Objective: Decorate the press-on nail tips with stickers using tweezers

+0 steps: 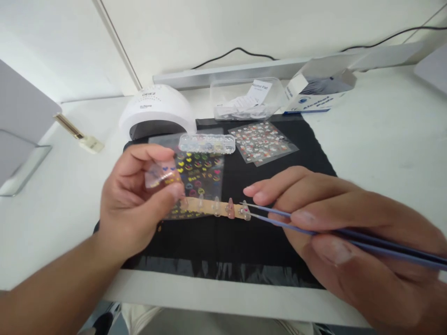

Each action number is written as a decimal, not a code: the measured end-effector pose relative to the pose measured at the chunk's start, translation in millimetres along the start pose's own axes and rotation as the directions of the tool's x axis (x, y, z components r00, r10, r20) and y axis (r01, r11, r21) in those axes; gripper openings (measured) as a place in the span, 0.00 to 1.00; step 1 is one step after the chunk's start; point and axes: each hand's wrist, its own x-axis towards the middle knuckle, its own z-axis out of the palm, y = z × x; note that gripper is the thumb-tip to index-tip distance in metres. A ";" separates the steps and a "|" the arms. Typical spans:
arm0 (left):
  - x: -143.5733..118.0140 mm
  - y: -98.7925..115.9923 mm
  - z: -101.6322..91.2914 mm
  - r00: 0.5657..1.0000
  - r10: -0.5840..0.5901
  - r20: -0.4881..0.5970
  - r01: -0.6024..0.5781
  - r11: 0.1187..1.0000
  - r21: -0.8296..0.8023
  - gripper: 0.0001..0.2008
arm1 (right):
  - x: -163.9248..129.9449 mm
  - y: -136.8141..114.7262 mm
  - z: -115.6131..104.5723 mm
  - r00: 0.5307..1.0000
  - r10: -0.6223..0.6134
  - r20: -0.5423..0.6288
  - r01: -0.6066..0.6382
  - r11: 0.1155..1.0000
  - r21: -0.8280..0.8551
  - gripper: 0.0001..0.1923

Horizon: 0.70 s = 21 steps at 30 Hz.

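Right hand (pixel 352 270): pinches blue tweezers (pixel 384 251), rear end cut off at three o'clock
Left hand (pixel 134 204): grips nail-tip stick (pixel 208 205), dead centre, one end hidden by fingers
White lamp (pixel 157 109), eleven o'clock: brand blurred
Open box (pixel 310 104), one o'clock: reads "Alcohol Pads"

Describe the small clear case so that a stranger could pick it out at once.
On the table, find the white domed device, then the colourful sticker sheet before it. The small clear case lies across that sheet's far part. Unlike the larger clear box behind it, it is slim and holds tiny shiny pieces.
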 end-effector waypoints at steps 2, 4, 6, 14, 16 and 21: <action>9.4 3.3 -2.6 0.998 -0.023 -0.064 0.021 0.999 -0.026 0.12 | 2.9 3.6 -0.4 0.999 -0.027 -0.017 0.028 0.999 0.024 0.13; 17.9 5.4 -5.1 0.993 -0.028 -0.111 0.021 0.998 -0.059 0.13 | 6.3 7.5 -1.2 0.996 -0.054 -0.064 0.057 0.997 0.045 0.11; 23.1 4.8 -7.8 0.990 -0.012 -0.143 0.001 0.997 -0.078 0.15 | 8.8 11.0 -2.9 0.990 -0.053 -0.128 0.062 0.996 0.065 0.09; 17.6 -2.0 -11.7 0.983 -0.101 -0.151 0.102 0.995 0.001 0.10 | 6.1 16.6 -8.3 0.993 -0.006 -0.117 0.015 0.996 0.082 0.10; 17.6 -1.2 -10.0 0.978 -0.134 -0.161 0.140 0.990 0.028 0.10 | 6.0 15.8 -7.7 0.995 0.012 -0.097 -0.003 0.996 0.087 0.10; 17.1 -2.5 -9.3 0.981 -0.143 -0.128 0.141 0.990 -0.028 0.10 | 7.0 13.2 -7.6 0.996 0.025 -0.088 -0.018 0.996 0.084 0.09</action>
